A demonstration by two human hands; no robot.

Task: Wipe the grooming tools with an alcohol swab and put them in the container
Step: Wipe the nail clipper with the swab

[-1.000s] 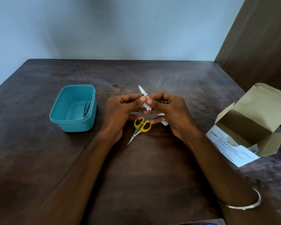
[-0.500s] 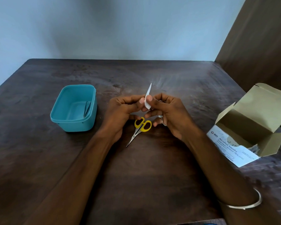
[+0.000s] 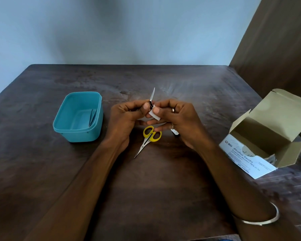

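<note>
My left hand (image 3: 124, 119) pinches a small metal nail clipper (image 3: 151, 102) above the table's middle, its silver lever (image 3: 152, 94) sticking up. My right hand (image 3: 179, 117) pinches a white alcohol swab (image 3: 154, 115) against the clipper's lower end. Small scissors with yellow handles (image 3: 150, 136) lie on the table just below both hands, tips pointing toward me. A teal container (image 3: 78, 117) stands to the left with a thin metal tool (image 3: 92, 117) inside.
An open cardboard box of alcohol swabs (image 3: 261, 141) lies at the right on the dark wooden table (image 3: 163, 197). A small torn wrapper piece (image 3: 174, 131) lies under my right hand. A brown panel rises at the far right.
The clipper has turned in my fingers, so its lever now stands more upright and its dark end shows. The swab has slid lower along the clipper.
</note>
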